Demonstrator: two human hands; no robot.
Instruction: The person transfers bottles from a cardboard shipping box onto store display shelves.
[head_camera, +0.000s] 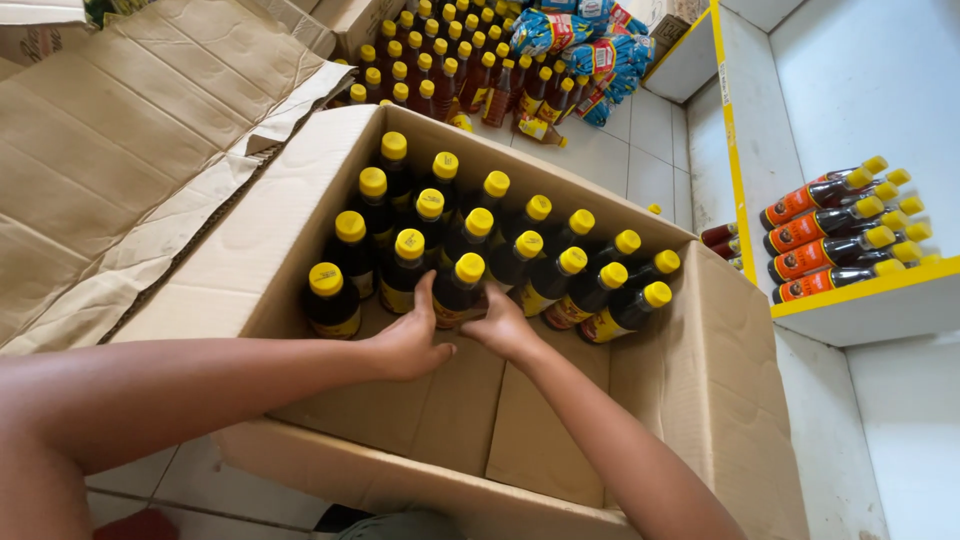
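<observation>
Dark bottle (459, 293) w/ yellow cap, front row of open cardboard box (300, 200), near box centre. Both hands clasp it: left hand (412, 338) fingers up along left side, right hand (503, 325) curled round right side & base. Approx 20 like bottles (560, 275) upright in rows behind & beside, caps touching close. Front part of box floor bare. Flattened cardboard (120, 150) to left. More bottles on tile floor (640, 140) beyond box, blue packets (580, 45) nearby. White-yellow shelf (880, 300) at right carries bottles lying on sides.

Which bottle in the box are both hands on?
The front-row bottle, third from the left: left hand and right hand bracket it. The other yellow-capped bottles stand untouched.
</observation>
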